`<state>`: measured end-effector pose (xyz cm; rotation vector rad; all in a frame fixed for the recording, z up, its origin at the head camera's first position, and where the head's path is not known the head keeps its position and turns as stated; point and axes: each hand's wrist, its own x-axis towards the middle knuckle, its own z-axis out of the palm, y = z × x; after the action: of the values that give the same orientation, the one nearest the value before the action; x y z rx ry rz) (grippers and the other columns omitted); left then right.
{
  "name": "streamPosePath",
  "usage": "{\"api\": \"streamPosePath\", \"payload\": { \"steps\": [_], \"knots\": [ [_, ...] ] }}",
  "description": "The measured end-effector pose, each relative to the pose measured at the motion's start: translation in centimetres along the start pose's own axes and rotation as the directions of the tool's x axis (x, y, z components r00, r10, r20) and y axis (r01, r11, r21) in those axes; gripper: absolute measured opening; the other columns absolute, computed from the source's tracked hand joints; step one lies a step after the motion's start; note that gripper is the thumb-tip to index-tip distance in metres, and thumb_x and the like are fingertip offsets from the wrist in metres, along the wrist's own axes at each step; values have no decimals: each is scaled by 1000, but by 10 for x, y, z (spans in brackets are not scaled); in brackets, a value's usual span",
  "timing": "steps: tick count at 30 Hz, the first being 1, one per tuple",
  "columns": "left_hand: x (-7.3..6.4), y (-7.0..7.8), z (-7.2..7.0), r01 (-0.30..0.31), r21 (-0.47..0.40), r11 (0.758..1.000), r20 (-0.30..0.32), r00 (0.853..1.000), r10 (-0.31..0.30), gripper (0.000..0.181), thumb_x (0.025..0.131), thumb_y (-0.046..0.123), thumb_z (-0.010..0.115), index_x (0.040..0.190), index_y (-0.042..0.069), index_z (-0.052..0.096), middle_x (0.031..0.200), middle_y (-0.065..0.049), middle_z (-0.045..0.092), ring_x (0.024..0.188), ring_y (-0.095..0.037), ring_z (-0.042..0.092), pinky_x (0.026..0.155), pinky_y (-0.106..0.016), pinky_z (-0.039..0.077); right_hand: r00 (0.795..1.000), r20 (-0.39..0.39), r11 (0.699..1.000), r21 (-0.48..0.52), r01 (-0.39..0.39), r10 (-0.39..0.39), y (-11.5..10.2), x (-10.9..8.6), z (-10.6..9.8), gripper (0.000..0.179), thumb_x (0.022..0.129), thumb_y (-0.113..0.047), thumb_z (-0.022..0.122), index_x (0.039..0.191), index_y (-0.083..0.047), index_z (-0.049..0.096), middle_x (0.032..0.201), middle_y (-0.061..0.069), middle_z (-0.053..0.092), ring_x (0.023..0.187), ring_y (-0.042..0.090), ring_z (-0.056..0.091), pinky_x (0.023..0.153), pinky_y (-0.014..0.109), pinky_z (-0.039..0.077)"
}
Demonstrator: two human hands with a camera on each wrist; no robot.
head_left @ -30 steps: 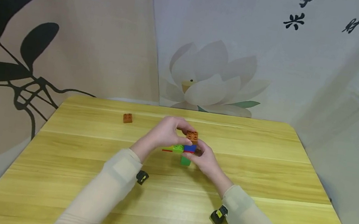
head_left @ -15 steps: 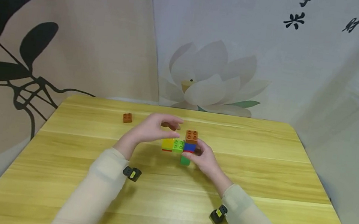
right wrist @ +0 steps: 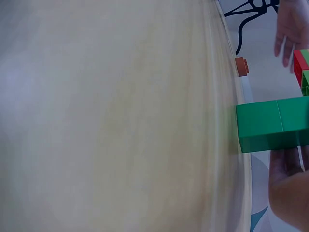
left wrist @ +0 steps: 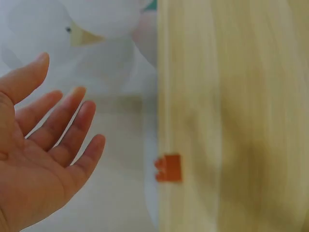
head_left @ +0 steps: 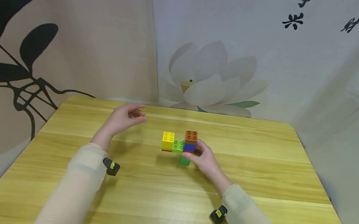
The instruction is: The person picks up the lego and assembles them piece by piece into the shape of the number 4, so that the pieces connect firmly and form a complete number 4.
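Note:
My right hand (head_left: 205, 159) grips a built piece of toy building bricks near the table's middle. An orange-brown brick (head_left: 191, 137) tops its column, with a blue brick (head_left: 190, 148) below and green bricks (right wrist: 270, 123) at the bottom. Leftward from the column reach a light green brick (head_left: 178, 146) and a yellow brick (head_left: 168, 140), with red under the yellow. My left hand (head_left: 122, 119) holds nothing, its fingers apart and loosely bent. A loose orange-brown brick (left wrist: 171, 167) lies on the table in the left wrist view; in the head view the left hand covers it.
The wooden table (head_left: 166, 208) ends at a back edge against a hanging cloth (head_left: 242, 52) printed with a lotus, leaves and writing. Small black wrist cameras (head_left: 218, 214) sit on both sleeves.
My left hand has let go of the orange-brown brick atop the column and moved left, over the loose brick. The right hand has kept its grip and its place.

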<state>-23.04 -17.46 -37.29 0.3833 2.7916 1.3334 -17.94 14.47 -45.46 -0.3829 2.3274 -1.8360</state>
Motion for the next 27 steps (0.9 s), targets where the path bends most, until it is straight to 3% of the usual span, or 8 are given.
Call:
{"api": "streamPosePath", "payload": {
  "steps": [7,12,23,27],
  "knots": [
    [3,-29,-14,116,39,992,-25,993,-115,57,98,23,65,146,-1,45,128,-24,58,116,-37,54,99,-51,44,1000,1,1000,-3,-7,7,0,0,1,52,89,-14,76,136,-3,55,119,13,67,105,24,61,94,39,49],
    [7,-46,-19,161,37,986,-51,986,-159,53,99,20,63,144,-2,46,135,-26,53,121,-40,50,102,-53,41,1000,-6,1000,-7,-9,9,0,0,0,52,89,-16,76,135,-4,56,119,12,67,105,24,61,95,39,48],
    [9,-69,-7,194,20,981,-110,976,-190,57,97,15,64,146,-4,42,145,-28,43,130,-46,41,106,-56,36,1000,1,1000,0,-17,17,-6,-1,0,52,89,-13,76,135,-2,55,120,14,66,107,26,60,97,42,47],
    [11,-74,-1,219,15,976,-103,971,-216,63,95,14,66,148,-4,38,149,-29,37,134,-47,36,109,-57,32,1000,-4,1000,-6,-11,11,1,1,-1,54,87,-17,78,135,-4,56,119,11,67,107,24,61,97,41,48]
  ]
}}
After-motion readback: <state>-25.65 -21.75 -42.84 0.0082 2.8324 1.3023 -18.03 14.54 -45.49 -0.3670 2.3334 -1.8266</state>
